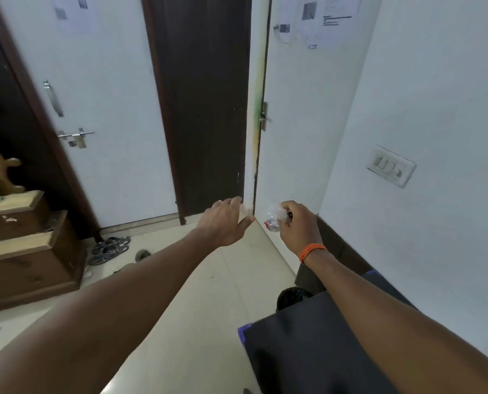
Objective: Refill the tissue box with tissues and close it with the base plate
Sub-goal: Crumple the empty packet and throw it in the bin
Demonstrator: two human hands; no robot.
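Observation:
My right hand (297, 226) is held out in front of me, closed on a crumpled piece of clear plastic wrapper (274, 218) with a bit of red print on it. An orange thread band sits on that wrist. My left hand (227, 220) reaches forward beside it, fingers apart and holding nothing, close to the edge of a white door. No tissue box, tissues or base plate are in view.
Two white doors (117, 143) (294, 137) with a dark brown panel (206, 109) between them stand ahead. A wooden cabinet (29, 251) is at the left, with sandals (109, 250) on the tiled floor. A dark-covered surface (308, 351) lies at lower right under a white wall with a switch plate (390, 166).

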